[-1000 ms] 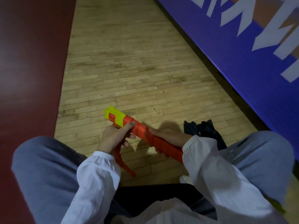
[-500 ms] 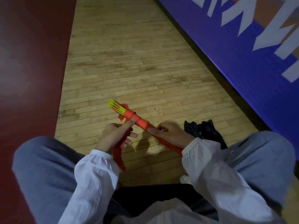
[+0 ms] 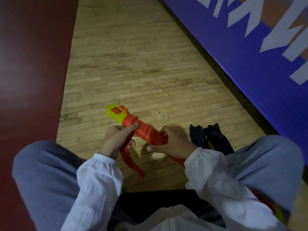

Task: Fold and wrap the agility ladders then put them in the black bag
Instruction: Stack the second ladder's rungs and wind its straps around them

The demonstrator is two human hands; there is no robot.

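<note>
Left hand [image 3: 115, 140] fingers pinch the red strap [image 3: 131, 162], right hand [image 3: 175, 144] grips the wrapped agility ladder [image 3: 141, 129] over the wood floor [image 3: 133, 64], black bag [image 3: 211, 139] at 3 o'clock; blue banner [image 3: 241, 52] lettering cropped, unreadable.

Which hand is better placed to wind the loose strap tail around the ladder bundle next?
Probably the left hand: it pinches the red strap where the tail hangs, while the right hand grips the ladder bundle.

A sports hall: a pale strip-laid hardwood plank floor [image 3: 133, 69] runs toward 12 o'clock, bordered at 9 o'clock by a dark red painted court zone [image 3: 33, 64] and at 2 o'clock by a blue padded wall banner with large white lettering [image 3: 250, 52].
</note>
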